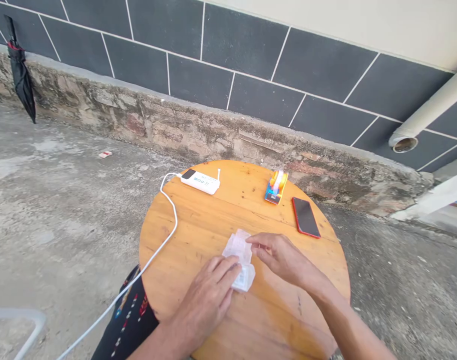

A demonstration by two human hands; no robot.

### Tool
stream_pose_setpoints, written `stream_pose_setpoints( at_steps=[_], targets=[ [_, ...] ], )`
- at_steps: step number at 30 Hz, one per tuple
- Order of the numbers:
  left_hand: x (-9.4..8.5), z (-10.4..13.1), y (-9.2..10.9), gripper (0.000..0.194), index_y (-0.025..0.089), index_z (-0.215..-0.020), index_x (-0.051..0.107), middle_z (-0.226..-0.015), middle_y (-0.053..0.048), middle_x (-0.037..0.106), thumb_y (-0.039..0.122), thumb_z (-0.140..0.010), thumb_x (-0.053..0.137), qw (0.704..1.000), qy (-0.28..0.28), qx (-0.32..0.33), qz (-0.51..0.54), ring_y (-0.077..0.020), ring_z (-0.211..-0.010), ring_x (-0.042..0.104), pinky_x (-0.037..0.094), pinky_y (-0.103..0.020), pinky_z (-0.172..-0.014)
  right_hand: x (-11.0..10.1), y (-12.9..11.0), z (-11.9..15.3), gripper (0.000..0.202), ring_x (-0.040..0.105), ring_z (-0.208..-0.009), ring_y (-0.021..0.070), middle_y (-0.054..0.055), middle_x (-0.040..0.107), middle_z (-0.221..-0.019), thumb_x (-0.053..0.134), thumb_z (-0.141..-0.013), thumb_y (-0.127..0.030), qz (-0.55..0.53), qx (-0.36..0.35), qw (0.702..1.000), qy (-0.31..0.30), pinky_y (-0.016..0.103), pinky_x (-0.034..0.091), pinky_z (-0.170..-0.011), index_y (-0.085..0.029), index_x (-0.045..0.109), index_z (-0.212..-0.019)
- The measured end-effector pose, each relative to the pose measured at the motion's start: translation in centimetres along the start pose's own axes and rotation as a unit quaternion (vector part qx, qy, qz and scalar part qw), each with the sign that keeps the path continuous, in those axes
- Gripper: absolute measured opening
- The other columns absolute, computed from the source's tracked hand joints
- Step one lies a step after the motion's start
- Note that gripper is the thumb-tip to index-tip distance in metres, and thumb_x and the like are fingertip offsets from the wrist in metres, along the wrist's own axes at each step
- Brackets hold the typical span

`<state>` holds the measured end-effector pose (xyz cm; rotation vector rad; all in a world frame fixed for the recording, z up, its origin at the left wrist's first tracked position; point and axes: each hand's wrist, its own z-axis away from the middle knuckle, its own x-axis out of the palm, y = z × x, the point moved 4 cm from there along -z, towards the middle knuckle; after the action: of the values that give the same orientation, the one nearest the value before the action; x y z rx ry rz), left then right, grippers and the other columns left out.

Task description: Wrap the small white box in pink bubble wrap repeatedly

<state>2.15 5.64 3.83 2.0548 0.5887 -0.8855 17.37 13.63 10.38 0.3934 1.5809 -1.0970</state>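
A small white packet in translucent bubble-like wrap lies on the round wooden table. Its loose flap of wrap stretches away from me. My left hand grips the packet's left side, its fingers over the top and its thumb low at the near side. At the flap's right edge, my right hand has its bent fingertips on or just over the wrap. Thumb and index finger look apart there, with nothing plainly between them. Some printing shows faintly through the packet.
Toward the table's far edge are a white power strip with its cable, a tape dispenser and a red-edged phone. A black umbrella leans against the wall. A pipe juts out at right.
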Motion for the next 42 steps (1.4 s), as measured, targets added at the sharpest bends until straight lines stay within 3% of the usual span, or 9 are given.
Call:
stream_pose_setpoints(
  at_steps=[3, 6, 9, 13, 17, 27, 33, 38, 42],
  targets=[
    [0.1, 0.0, 0.0, 0.046, 0.020, -0.122, 0.047, -0.128, -0.005, 0.053, -0.001, -0.081, 0.043, 1.000, -0.005, 0.000, -0.003, -0.0215, -0.110, 0.049, 0.046, -0.038, -0.096, 1.0, -0.8, -2.8, 0.037, 0.066, -0.090, 0.0191, 0.003, 0.071, -0.104, 0.040, -0.087, -0.013, 0.081, -0.038, 0.995, -0.040, 0.027, 0.043, -0.072, -0.025, 0.065, -0.111],
    [0.1, 0.0, 0.0, 0.046, 0.021, -0.122, 0.047, -0.128, -0.004, 0.053, 0.000, -0.081, 0.044, 1.000, -0.013, -0.004, 0.000, -0.0217, -0.110, 0.049, 0.046, -0.039, -0.097, 2.7, -1.5, -4.7, 0.030, 0.067, -0.077, 0.0196, 0.004, 0.073, -0.087, 0.045, -0.084, -0.012, 0.181, -0.059, 0.978, -0.085, 0.025, 0.035, -0.058, -0.023, 0.069, -0.097],
    [-0.1, 0.0, 0.0, 0.045, 0.021, -0.120, 0.048, -0.127, -0.004, 0.054, 0.000, -0.080, 0.045, 1.000, -0.016, -0.008, 0.000, -0.0220, -0.110, 0.049, 0.045, -0.039, -0.097, 3.5, -1.7, -5.3, 0.022, 0.066, -0.072, 0.0190, 0.005, 0.072, -0.079, 0.048, -0.085, -0.015, 0.222, -0.059, 0.968, -0.099, 0.025, 0.029, -0.054, -0.021, 0.069, -0.088],
    [-0.2, -0.1, -0.1, 0.044, 0.020, -0.120, 0.049, -0.127, -0.004, 0.054, 0.001, -0.080, 0.047, 1.000, -0.015, -0.008, -0.003, -0.0219, -0.109, 0.049, 0.045, -0.039, -0.097, 3.4, -1.6, -5.1, 0.027, 0.063, -0.067, 0.0159, 0.004, 0.070, -0.073, 0.043, -0.090, -0.015, 0.231, -0.058, 0.968, -0.083, 0.025, 0.026, -0.055, -0.019, 0.067, -0.078],
    [-0.1, -0.1, -0.1, 0.043, 0.019, -0.118, 0.050, -0.127, -0.004, 0.054, 0.000, -0.080, 0.048, 1.000, -0.012, -0.005, -0.004, -0.0217, -0.109, 0.049, 0.045, -0.039, -0.097, 3.4, -1.4, -4.7, 0.031, 0.060, -0.064, 0.0136, 0.003, 0.069, -0.071, 0.042, -0.092, -0.016, 0.216, -0.065, 0.973, -0.054, 0.025, 0.025, -0.055, -0.019, 0.065, -0.071],
    [0.2, 0.1, -0.1, 0.042, 0.017, -0.119, 0.050, -0.126, -0.007, 0.055, 0.000, -0.081, 0.047, 1.000, 0.000, 0.007, -0.014, -0.0220, -0.107, 0.051, 0.049, -0.039, -0.093, 3.5, -0.2, -3.5, 0.023, 0.058, -0.067, 0.0131, 0.002, 0.067, -0.078, 0.045, -0.090, -0.014, 0.174, -0.068, 0.982, 0.008, 0.022, 0.032, -0.061, -0.021, 0.066, -0.089],
    [0.0, 0.0, 0.0, 0.041, 0.017, -0.119, 0.050, -0.126, -0.007, 0.055, 0.001, -0.082, 0.046, 1.000, 0.000, 0.008, -0.018, -0.0220, -0.106, 0.052, 0.050, -0.040, -0.093, 3.2, -0.5, -3.5, 0.022, 0.057, -0.067, 0.0132, 0.002, 0.066, -0.078, 0.045, -0.089, -0.014, 0.183, -0.060, 0.981, -0.022, 0.023, 0.033, -0.062, -0.020, 0.064, -0.080],
    [0.1, 0.0, 0.0, 0.043, 0.019, -0.122, 0.049, -0.128, -0.005, 0.054, 0.002, -0.082, 0.046, 1.000, -0.015, -0.001, -0.013, -0.0224, -0.109, 0.050, 0.048, -0.040, -0.096, 2.5, -1.0, -3.5, 0.024, 0.057, -0.069, 0.0115, -0.001, 0.067, -0.079, 0.045, -0.084, -0.009, 0.084, -0.074, 0.993, -0.044, 0.021, 0.034, -0.062, -0.021, 0.065, -0.081],
    [0.2, 0.0, -0.1, 0.044, 0.020, -0.120, 0.049, -0.126, -0.005, 0.054, 0.000, -0.081, 0.045, 1.000, -0.021, -0.007, -0.002, -0.0216, -0.110, 0.049, 0.045, -0.039, -0.098, 2.6, -1.6, -4.0, 0.030, 0.060, -0.073, 0.0117, -0.002, 0.070, -0.082, 0.044, -0.082, -0.008, 0.017, -0.078, 0.992, -0.100, 0.020, 0.037, -0.064, -0.023, 0.069, -0.087]
  ],
)
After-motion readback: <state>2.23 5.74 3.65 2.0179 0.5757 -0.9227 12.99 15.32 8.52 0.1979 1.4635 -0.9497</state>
